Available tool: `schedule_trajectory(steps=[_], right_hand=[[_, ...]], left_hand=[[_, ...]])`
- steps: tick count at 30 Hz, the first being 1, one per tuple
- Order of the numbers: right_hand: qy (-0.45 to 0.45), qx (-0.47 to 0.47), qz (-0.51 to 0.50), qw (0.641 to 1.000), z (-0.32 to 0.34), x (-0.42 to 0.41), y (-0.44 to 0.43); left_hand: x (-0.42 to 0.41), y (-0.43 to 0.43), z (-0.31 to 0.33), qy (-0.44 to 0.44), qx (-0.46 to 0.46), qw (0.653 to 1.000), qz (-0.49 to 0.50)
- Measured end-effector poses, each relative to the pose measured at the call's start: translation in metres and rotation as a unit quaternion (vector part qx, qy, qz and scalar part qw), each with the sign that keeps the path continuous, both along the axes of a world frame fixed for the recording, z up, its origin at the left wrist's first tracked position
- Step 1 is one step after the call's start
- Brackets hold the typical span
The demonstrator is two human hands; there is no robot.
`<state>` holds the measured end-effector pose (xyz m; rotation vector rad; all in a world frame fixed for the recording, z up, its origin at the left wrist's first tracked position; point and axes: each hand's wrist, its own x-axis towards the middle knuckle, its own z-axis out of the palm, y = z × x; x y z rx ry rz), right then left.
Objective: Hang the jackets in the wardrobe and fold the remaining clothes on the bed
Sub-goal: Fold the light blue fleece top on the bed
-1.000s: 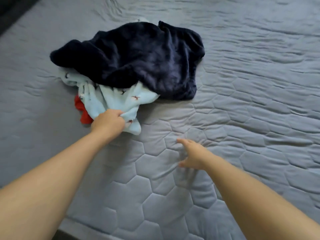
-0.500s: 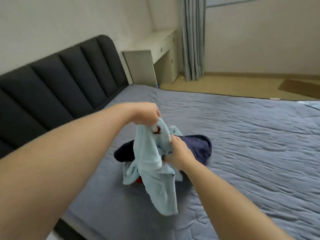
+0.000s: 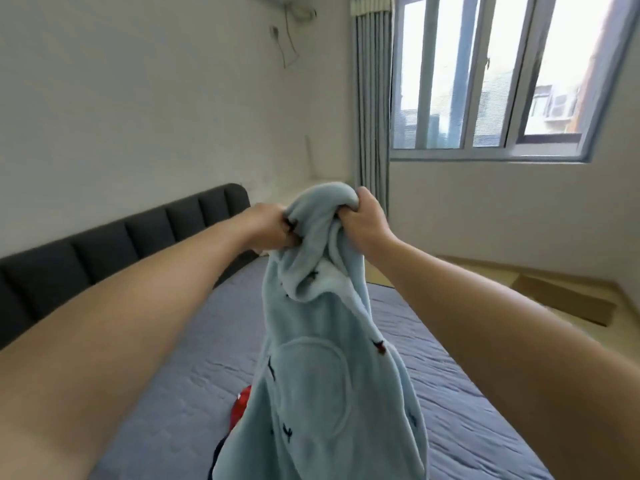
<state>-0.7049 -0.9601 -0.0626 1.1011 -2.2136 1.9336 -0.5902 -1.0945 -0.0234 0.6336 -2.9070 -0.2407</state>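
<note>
Head view: a fluffy pale-blue fleece [image 3: 311, 358] with small dark motifs and a rounded stitched patch hangs limp above the quilted grey bed [image 3: 467, 393]. The left hand [image 3: 273, 226] has its fingers curled tight into the fleece's bunched top, and the right hand [image 3: 367, 223] is fisted round the same bunch. Beneath the fleece, a red scrap [image 3: 242, 407] and a dark cloth [image 3: 218, 455] lie on the bed, near a padded, ribbed headboard [image 3: 138, 237].

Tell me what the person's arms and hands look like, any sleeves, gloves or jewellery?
Both arms are bare: no sleeve shows on the left forearm or the right forearm up to the frame edge. The left hand and right hand wear no gloves, and no watch, bracelet or ring is visible.
</note>
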Motion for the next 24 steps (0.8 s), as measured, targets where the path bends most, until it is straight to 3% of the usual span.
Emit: schedule_trajectory(steps=[3, 6, 9, 13, 17, 21, 24], right_hand=[[0.018, -0.038, -0.028, 0.999, 0.029, 0.007, 0.047], [0.043, 0.005, -0.078, 0.996, 0.023, -0.001, 0.102], [0.044, 0.094, -0.135, 0.985, -0.015, -0.012, 0.159], [-0.001, 0.217, -0.181, 0.959, -0.107, -0.022, 0.216], [-0.053, 0.352, -0.144, 0.923, -0.224, -0.012, 0.235], [-0.118, 0.453, -0.105, 0.877, -0.344, 0.001, 0.237], [-0.191, 0.467, -0.106, 0.857, -0.434, 0.01, 0.232]], left_hand=[[0.0, 0.054, -0.002, 0.213, 0.121, 0.969, 0.013], [-0.006, 0.107, -0.022, 0.275, 0.309, 0.909, -0.037], [-0.021, 0.147, -0.074, 0.199, 0.426, 0.879, -0.074], [-0.032, 0.182, -0.176, 0.089, 0.473, 0.875, -0.057], [-0.024, 0.197, -0.295, -0.03, 0.495, 0.868, -0.007], [-0.01, 0.184, -0.415, -0.137, 0.431, 0.892, 0.007], [0.001, 0.167, -0.505, -0.207, 0.367, 0.907, 0.008]])
